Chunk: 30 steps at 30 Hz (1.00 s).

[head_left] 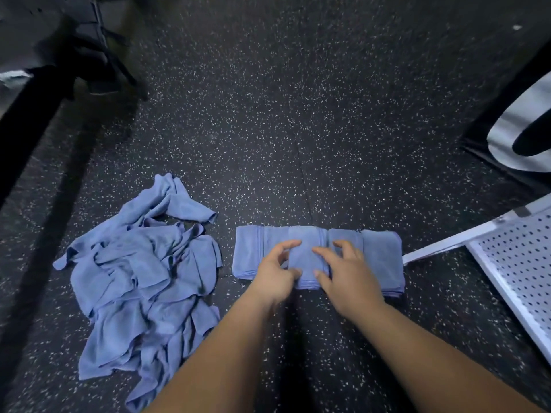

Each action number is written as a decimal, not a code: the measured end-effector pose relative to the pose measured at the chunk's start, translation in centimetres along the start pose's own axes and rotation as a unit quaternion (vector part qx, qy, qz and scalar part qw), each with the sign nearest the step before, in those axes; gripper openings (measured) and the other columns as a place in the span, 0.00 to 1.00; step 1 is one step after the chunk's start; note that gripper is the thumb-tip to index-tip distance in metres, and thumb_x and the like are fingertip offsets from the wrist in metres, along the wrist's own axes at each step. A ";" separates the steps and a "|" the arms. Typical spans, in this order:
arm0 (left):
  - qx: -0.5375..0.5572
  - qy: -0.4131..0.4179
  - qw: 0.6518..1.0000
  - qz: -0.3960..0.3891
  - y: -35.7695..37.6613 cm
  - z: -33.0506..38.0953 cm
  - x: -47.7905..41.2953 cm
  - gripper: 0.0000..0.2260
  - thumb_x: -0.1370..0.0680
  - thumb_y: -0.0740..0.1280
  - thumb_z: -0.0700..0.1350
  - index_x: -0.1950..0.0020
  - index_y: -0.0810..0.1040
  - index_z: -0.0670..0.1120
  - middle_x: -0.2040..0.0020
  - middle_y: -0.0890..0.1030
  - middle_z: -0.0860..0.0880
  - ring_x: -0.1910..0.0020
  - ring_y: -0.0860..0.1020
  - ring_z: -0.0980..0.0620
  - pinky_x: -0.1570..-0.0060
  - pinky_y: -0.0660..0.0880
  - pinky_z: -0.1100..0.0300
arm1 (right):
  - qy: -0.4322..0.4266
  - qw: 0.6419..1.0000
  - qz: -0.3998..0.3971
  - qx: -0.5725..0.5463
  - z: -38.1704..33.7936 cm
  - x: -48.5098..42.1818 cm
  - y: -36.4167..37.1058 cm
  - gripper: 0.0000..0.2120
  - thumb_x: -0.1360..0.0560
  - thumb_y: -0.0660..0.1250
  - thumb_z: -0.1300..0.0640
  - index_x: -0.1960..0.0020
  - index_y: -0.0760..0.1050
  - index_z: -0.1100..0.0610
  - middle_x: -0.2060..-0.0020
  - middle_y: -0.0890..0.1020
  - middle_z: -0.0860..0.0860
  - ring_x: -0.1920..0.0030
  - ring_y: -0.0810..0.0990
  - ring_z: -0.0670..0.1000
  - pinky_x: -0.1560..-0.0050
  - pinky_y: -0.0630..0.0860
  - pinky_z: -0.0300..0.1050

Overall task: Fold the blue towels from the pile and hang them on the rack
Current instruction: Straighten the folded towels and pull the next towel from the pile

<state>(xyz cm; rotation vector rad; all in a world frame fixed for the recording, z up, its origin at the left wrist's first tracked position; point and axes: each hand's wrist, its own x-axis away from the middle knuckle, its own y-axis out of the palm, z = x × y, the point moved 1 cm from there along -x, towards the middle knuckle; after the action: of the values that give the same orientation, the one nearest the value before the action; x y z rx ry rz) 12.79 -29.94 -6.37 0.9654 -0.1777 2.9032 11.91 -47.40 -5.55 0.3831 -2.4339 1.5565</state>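
Note:
A loose pile of crumpled blue towels (143, 281) lies on the dark speckled floor at the left. To its right a row of folded blue towels (381, 257) overlaps side by side. My left hand (275, 274) and my right hand (347, 271) both rest on the row's middle folded towel (307, 257), thumbs at its near edge and fingers curled over its top. The white perforated rack (512, 263) lies at the right, one of its bars reaching close to the row's right end.
The black rubber floor (298, 129) stretches ahead. Dark gym equipment with straps (89, 55) stands at the upper left. A black and white object (524, 126) sits at the right edge, above the rack.

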 end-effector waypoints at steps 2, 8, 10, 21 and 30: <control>0.008 -0.001 1.000 0.008 0.3 -0.1 -1.3 0.30 0.22 0.63 0.27 0.31 0.78 0.57 0.32 0.77 0.49 0.54 0.80 0.56 0.56 0.78 0.56 | 0.001 1.000 0.000 0.022 0.2 -1.1 0.3 0.25 0.17 0.65 0.43 0.21 0.66 0.39 0.22 0.62 0.51 0.23 0.61 0.56 0.28 0.71 0.55; -0.019 -0.008 1.000 0.006 1.8 -0.5 -4.4 0.32 0.24 0.58 0.24 0.31 0.77 0.54 0.34 0.77 0.43 0.60 0.75 0.53 0.66 0.73 0.59 | 0.008 0.998 0.033 0.058 0.8 -2.5 1.9 0.26 0.19 0.68 0.45 0.22 0.69 0.40 0.23 0.64 0.53 0.26 0.63 0.58 0.33 0.74 0.56; -0.033 0.004 0.999 0.006 1.9 -0.8 -4.7 0.32 0.25 0.58 0.24 0.31 0.77 0.55 0.34 0.78 0.42 0.59 0.75 0.51 0.68 0.72 0.61 | 0.006 0.995 0.052 0.086 1.0 -2.6 2.3 0.26 0.21 0.71 0.46 0.24 0.72 0.41 0.25 0.67 0.54 0.29 0.67 0.59 0.37 0.75 0.57; -0.443 0.121 0.882 0.105 2.2 -3.4 -5.8 0.31 0.21 0.72 0.45 0.22 0.67 0.64 0.27 0.64 0.49 0.29 0.63 0.46 0.27 0.66 0.52 | -0.016 0.976 0.000 0.215 1.1 -3.0 2.8 0.29 0.22 0.70 0.42 0.23 0.70 0.43 0.22 0.67 0.57 0.29 0.70 0.60 0.40 0.74 0.56; -0.481 0.130 0.866 0.043 1.5 -2.0 -5.0 0.30 0.19 0.69 0.53 0.19 0.63 0.63 0.24 0.63 0.46 0.25 0.59 0.42 0.25 0.65 0.48 | -0.022 0.976 -0.041 0.213 -0.1 -3.5 0.9 0.28 0.17 0.60 0.37 0.19 0.62 0.41 0.20 0.59 0.53 0.24 0.63 0.58 0.31 0.72 0.55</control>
<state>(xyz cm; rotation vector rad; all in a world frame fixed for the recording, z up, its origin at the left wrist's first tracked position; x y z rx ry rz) 15.42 -31.38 -11.04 0.3683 -1.4752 2.3967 14.92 -46.56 -7.46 0.5882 -2.0664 2.0473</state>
